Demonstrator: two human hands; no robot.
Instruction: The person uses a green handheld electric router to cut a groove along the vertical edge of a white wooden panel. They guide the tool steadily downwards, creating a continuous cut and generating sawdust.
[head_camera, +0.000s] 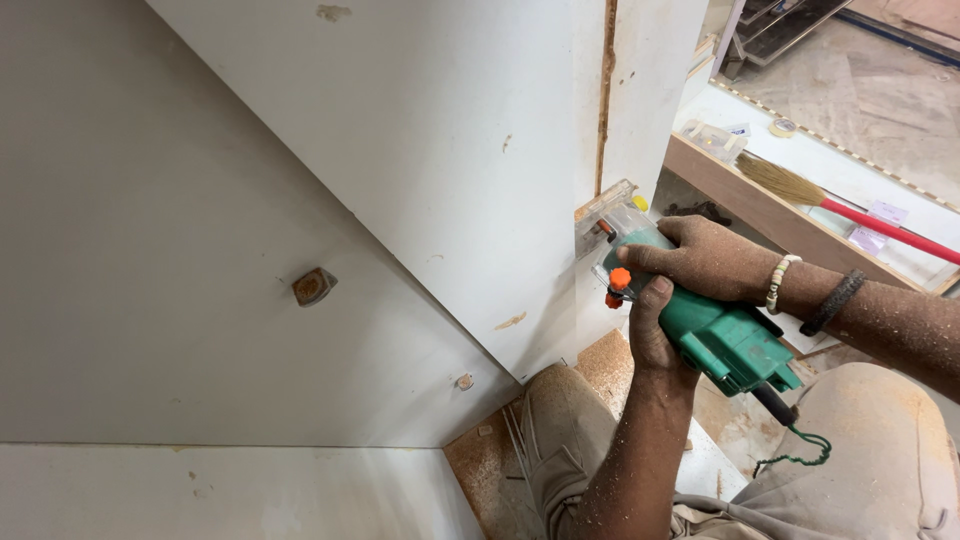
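Both hands grip a green trim router (720, 335): the right hand (705, 260) closed over its top, the left hand (655, 335) wrapped beneath, its clear base against the white panel (430, 150) edge.

Count: 1 green trimmer (722, 335), 2 hands on it, 1 broom (850, 210) (2 o'clock), 1 tape roll (783, 127), 2 wristbands.

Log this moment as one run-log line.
left hand: grips green power trimmer | right hand: holds its front | tool base: against white panel edge | broom: on bench behind
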